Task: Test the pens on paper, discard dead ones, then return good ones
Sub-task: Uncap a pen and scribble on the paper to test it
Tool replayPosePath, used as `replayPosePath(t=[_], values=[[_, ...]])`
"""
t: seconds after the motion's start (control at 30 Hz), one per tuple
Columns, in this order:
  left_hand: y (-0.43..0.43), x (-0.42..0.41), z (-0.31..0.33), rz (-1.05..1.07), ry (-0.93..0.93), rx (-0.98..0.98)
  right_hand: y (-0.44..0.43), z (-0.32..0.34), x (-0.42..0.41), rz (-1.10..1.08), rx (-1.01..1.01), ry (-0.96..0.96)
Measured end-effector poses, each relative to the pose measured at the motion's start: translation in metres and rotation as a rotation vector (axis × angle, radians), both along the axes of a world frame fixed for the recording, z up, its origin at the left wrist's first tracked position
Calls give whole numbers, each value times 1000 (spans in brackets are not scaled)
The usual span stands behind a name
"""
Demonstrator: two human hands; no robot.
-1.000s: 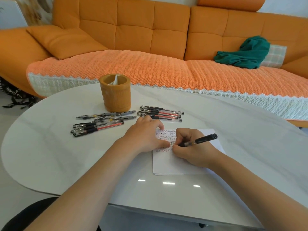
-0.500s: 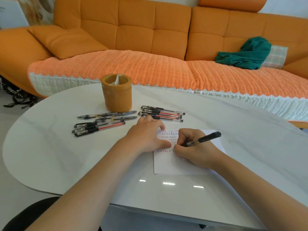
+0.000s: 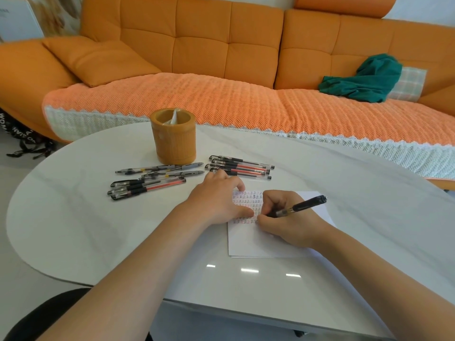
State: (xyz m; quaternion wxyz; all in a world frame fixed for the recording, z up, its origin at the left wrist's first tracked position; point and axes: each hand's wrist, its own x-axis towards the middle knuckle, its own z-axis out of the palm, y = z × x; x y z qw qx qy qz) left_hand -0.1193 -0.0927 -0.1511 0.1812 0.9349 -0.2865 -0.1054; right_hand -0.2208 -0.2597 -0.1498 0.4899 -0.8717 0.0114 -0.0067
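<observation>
My right hand (image 3: pixel 286 221) grips a black pen (image 3: pixel 301 206), its tip down on a white sheet of paper (image 3: pixel 256 242) that carries rows of small written marks. My left hand (image 3: pixel 218 199) lies on the sheet's upper left part and holds it down with its fingers. Several pens (image 3: pixel 242 167) lie in a bunch just beyond my left hand. Another group of several pens (image 3: pixel 150 180) lies to the left. An orange-brown round pen holder (image 3: pixel 173 136) stands upright behind both groups.
The white oval table (image 3: pixel 73 217) has its near edge close to me. An orange sofa (image 3: pixel 221 70) runs along the far side, with a green cloth (image 3: pixel 362 80) on its right seat. A black bag strap (image 3: pixel 22 141) lies on the floor at left.
My right hand has shifted the pen slightly over the paper while writing. My left hand has stayed on the sheet. The view has moved a little.
</observation>
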Motion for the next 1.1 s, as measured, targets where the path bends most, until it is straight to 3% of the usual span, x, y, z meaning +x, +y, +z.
replayPosePath(t=[0.5, 0.87, 1.1], values=[[0, 0, 0, 4, 4, 2, 0, -1, -1, -16, 83, -12], [1, -1, 0, 1, -1, -9, 1, 1, -2, 6, 21, 17], [1, 1, -2, -9, -4, -11, -7, -2, 3, -109, 270, -53]])
